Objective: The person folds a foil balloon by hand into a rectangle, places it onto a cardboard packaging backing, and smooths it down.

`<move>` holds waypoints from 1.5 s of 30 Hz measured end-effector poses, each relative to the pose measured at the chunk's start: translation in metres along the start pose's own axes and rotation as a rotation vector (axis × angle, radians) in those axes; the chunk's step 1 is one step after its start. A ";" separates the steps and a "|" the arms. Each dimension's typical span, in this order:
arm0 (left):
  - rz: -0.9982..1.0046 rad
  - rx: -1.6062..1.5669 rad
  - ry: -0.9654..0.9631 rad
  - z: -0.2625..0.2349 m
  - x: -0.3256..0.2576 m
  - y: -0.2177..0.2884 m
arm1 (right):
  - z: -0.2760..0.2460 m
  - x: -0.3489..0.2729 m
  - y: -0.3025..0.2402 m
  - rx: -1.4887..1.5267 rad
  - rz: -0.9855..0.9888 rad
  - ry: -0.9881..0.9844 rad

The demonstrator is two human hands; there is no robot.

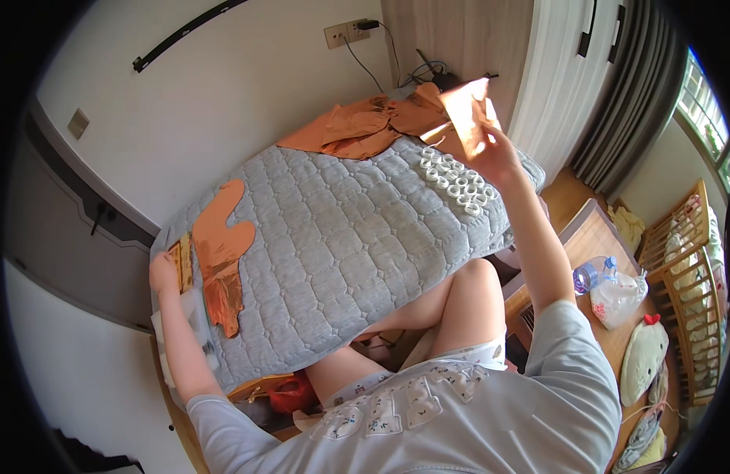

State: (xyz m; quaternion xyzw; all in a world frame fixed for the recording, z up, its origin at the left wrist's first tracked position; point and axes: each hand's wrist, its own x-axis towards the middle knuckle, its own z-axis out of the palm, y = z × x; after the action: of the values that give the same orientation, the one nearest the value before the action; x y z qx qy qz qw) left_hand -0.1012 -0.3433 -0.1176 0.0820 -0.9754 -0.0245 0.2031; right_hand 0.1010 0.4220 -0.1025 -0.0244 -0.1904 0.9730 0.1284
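Observation:
On the left edge of the bed, the closed fingers of my left hand (164, 274) grip a flat gold-and-brown printed packet (181, 259). Beside it lies a flat, deflated copper-orange foil balloon (223, 237) with rounded lobes and a creased lower end. My right hand (497, 154) is raised over the far right corner, closed on a flat copper-coloured foil piece (466, 114) that glares in sunlight. Below that hand, several small white ribbon rolls (457, 182) sit in rows on the quilted mattress (325, 237). Crumpled copper-orange foil (353, 126) spreads along the far edge.
A wall socket (347, 33) with plugged cables is behind the bed. To the right, a wooden table (598, 340) bears a plastic bottle (592, 275), a white plastic bag (620, 299) and a pale plush cushion (643, 359). A red bag (292, 393) lies below the bed's near edge.

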 end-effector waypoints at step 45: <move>0.536 -0.529 -0.134 -0.025 -0.315 0.229 | 0.104 -0.061 0.221 -0.451 0.742 -0.077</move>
State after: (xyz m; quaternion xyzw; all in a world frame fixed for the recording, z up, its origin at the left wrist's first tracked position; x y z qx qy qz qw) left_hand 0.1598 -0.0648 -0.1994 -0.2330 -0.9333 -0.2268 0.1523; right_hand 0.0970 0.1708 -0.0889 -0.0825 -0.3813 0.8874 -0.2458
